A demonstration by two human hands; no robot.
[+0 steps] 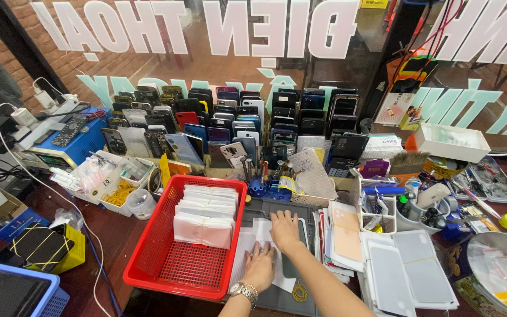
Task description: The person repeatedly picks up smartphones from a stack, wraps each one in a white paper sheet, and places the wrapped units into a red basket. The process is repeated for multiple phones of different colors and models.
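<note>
- We see both of our hands pressed flat on a white sheet [252, 239] that lies on the grey mat [277, 296] in the middle of the worktop [118, 240].
- The left hand [260, 265] rests palm down with its fingers [257, 250] spread open, gripping nothing; a metal wristwatch [242, 290] sits on that wrist.
- The right hand [284, 230] lies at one o'clock from the left, just beside it, fingers likewise extended and open, flat on the sheet's far part.
- The sheet's long axis seems to run from six to twelve o'clock, directly beneath both palms; the left hand covers its near end, the right its far end.
- The sheet looks thin, matte and papery; the mat beneath looks smooth and rubbery.
- At nine o'clock, touching the mat's edge, stands a red plastic mesh basket [165, 270] holding stacked white sleeves [205, 214].
- At three o'clock lie flat pale panels [409, 276], glossy and rectangular with rounded corners.
- At twelve o'clock rows of upright phones [236, 117] stand against the glass.
- A small loop of yellow rubber band [300, 290] lies on the mat near the right forearm.
</note>
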